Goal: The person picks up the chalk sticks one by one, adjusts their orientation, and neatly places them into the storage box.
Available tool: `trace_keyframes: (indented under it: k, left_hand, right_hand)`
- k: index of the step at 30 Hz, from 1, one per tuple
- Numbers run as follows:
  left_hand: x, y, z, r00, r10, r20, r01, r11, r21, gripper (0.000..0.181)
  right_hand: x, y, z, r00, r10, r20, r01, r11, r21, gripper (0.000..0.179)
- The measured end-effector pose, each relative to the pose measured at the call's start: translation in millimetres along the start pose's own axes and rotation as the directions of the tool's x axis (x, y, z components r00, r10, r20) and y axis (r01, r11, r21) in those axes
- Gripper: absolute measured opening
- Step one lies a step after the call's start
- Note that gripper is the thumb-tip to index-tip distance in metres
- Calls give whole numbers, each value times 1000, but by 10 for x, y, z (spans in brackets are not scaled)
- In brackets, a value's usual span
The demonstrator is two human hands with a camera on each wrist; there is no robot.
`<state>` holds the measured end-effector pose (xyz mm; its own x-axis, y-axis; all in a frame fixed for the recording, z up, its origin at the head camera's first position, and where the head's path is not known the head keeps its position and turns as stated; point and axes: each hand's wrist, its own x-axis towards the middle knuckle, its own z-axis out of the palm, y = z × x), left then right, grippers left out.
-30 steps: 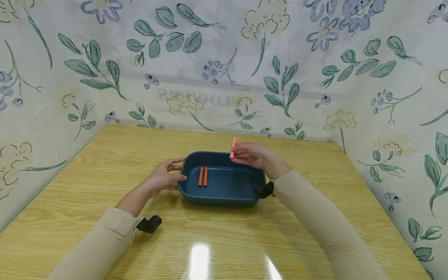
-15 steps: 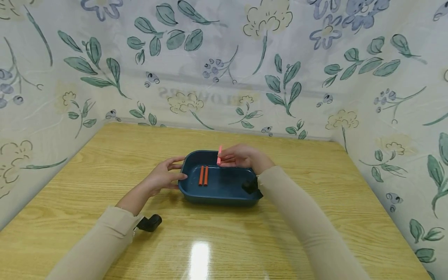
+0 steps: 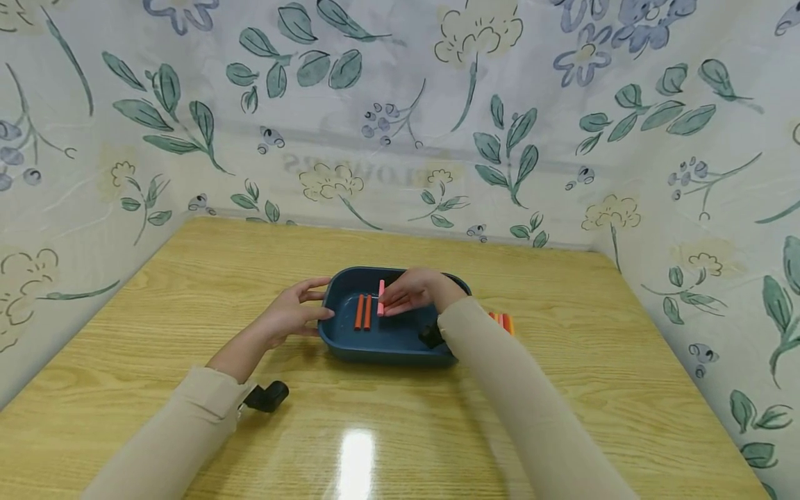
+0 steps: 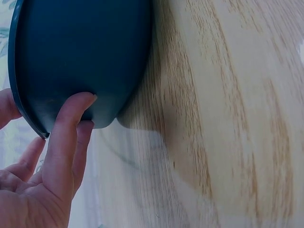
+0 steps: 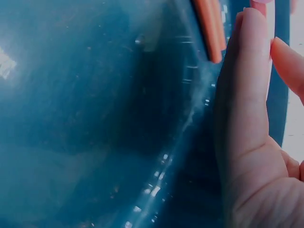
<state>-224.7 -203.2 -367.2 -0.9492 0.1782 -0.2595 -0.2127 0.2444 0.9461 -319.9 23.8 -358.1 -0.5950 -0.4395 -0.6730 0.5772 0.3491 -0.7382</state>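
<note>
A dark blue rectangular tub with rounded corners stands on the table. My left hand grips its left end, the thumb at the rim and other fingers along the outer wall. Inside the tub, my right hand pinches a slim pink stick by its right side. The stick is held lengthwise front to back, low over the tub's floor. Two orange-red sticks lie parallel just left of it. In the right wrist view, the orange-red sticks show beside the fingers, which hide most of the pink stick.
Several red, orange and yellow sticks lie on the wooden table right of the tub, partly hidden by the right sleeve. A floral cloth encloses the back and sides. Black wrist cameras jut from both sleeves.
The right hand has moved left and down into the tub with the pink stick, bringing it beside the two orange-red sticks. The left hand stays at the tub's left end.
</note>
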Motion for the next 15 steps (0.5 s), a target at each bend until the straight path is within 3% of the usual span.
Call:
trace_keyframes:
  k: [5, 15]
  left_hand:
    - [9, -1, -2, 1000, 2, -1, -2, 1000, 3, 68]
    - [3, -14, -5, 1000, 9, 2, -9, 1000, 1, 69]
  right_hand:
    - [77, 21, 43, 997, 50, -54, -50, 999, -2, 15]
    - [133, 42, 120, 993, 73, -94, -77, 996, -40, 14]
